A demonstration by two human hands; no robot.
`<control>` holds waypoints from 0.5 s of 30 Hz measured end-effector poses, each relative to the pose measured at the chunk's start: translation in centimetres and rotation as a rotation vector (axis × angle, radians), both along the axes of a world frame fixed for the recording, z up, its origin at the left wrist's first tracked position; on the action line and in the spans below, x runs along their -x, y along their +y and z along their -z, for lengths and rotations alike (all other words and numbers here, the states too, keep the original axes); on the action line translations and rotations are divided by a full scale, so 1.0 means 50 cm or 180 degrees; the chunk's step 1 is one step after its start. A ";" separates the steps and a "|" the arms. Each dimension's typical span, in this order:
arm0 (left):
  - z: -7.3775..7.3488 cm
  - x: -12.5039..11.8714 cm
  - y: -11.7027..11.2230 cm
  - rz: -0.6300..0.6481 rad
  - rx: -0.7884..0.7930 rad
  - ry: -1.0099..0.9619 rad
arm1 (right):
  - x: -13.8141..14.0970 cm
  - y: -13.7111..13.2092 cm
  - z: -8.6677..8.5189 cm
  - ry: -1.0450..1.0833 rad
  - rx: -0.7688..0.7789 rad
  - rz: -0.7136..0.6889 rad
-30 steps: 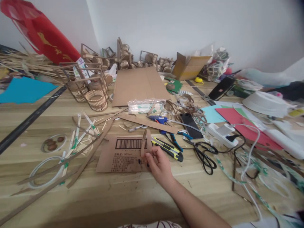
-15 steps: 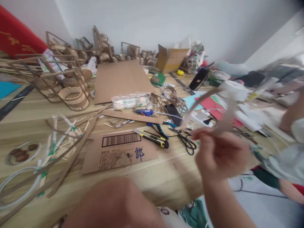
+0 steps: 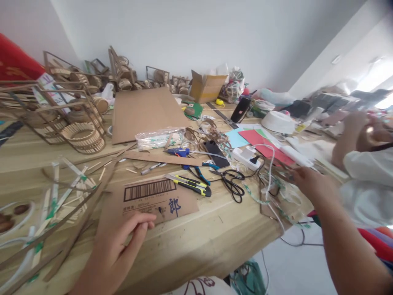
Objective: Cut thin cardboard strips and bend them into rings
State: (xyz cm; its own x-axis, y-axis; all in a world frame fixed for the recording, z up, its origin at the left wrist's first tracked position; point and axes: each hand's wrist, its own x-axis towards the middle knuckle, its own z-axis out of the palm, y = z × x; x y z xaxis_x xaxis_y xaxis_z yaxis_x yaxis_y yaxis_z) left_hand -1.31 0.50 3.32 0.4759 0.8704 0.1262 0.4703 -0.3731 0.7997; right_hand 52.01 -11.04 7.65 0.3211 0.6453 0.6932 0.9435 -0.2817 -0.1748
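My left hand (image 3: 119, 241) lies open, fingers stretched, with its fingertips on the near edge of a flat cardboard piece (image 3: 153, 196) printed with a barcode and a blue character. My right hand (image 3: 311, 184) is out over the table's right edge beside tangled white cables (image 3: 270, 180). Its fingers are drawn together on what looks like a thin brown cardboard strip (image 3: 281, 168), though the hand is slightly blurred. A yellow-and-black utility knife (image 3: 188, 184) and black scissors (image 3: 231, 184) lie just beyond the barcode cardboard.
Another person's hand (image 3: 356, 131) and white sleeve (image 3: 368, 164) are at the right. The table holds a large cardboard sheet (image 3: 144, 112), woven baskets (image 3: 81, 137), a blue glue gun (image 3: 178, 152), a phone (image 3: 216, 148), a power strip (image 3: 247, 156), red paper (image 3: 264, 143) and long strips at left.
My left hand came down from close to the camera onto the barcode cardboard. My right hand moved right and lower with the strip. The view turned right.
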 end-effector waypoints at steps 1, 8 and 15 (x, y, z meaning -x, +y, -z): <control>-0.001 -0.002 0.001 -0.0034 -0.0017 0.0059 | 0.010 0.007 0.008 -0.0097 0.0060 0.0204; 0.035 -0.008 0.030 0.0210 -0.0871 0.0772 | 0.261 0.118 0.029 -0.0753 0.0555 -0.0797; 0.088 0.021 0.042 0.0213 -0.1129 0.1752 | 0.458 0.240 0.118 -0.0930 0.1442 -0.1792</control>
